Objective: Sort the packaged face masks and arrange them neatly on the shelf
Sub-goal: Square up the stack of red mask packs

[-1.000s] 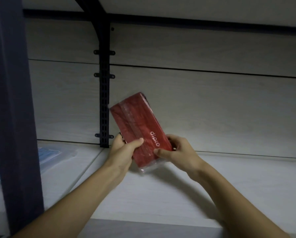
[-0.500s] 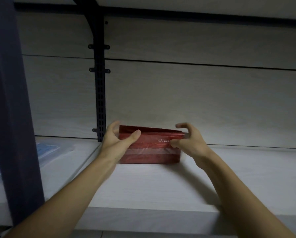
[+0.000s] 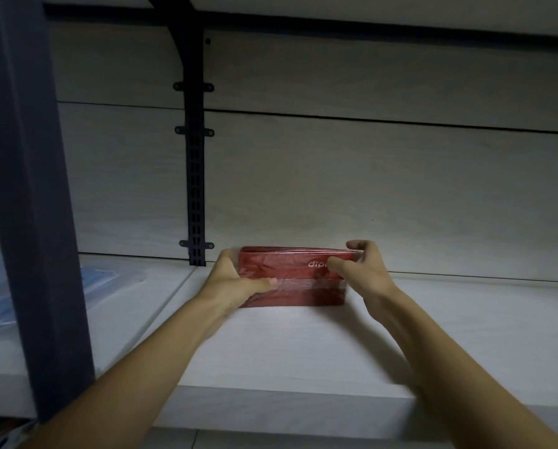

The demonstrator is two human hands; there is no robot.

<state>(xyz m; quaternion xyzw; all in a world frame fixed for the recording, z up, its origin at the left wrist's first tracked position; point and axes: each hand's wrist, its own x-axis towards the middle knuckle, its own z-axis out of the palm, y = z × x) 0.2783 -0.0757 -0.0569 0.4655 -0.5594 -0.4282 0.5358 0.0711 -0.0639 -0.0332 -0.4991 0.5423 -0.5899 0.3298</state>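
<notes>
Red, glossy and crinkled, the pack of face masks [image 3: 292,280] now stands on its long edge on the white shelf [image 3: 303,351], close to the back edge and just right of the black slotted upright [image 3: 196,196]. A second ago it was tilted in the air in front of the back panel; half a second ago it had just come down, and it has since been squared up, its printed face toward the front edge. The left hand [image 3: 235,280] grips the pack's left end, thumb laid across the front. The right hand [image 3: 358,267] pinches the right end, thumb on the front and fingers curled over the top. This pack looks all but placed; letting go is what remains. Beyond the dark post [image 3: 28,189], on the neighbouring board, lie blue mask packs [image 3: 96,283].
</notes>
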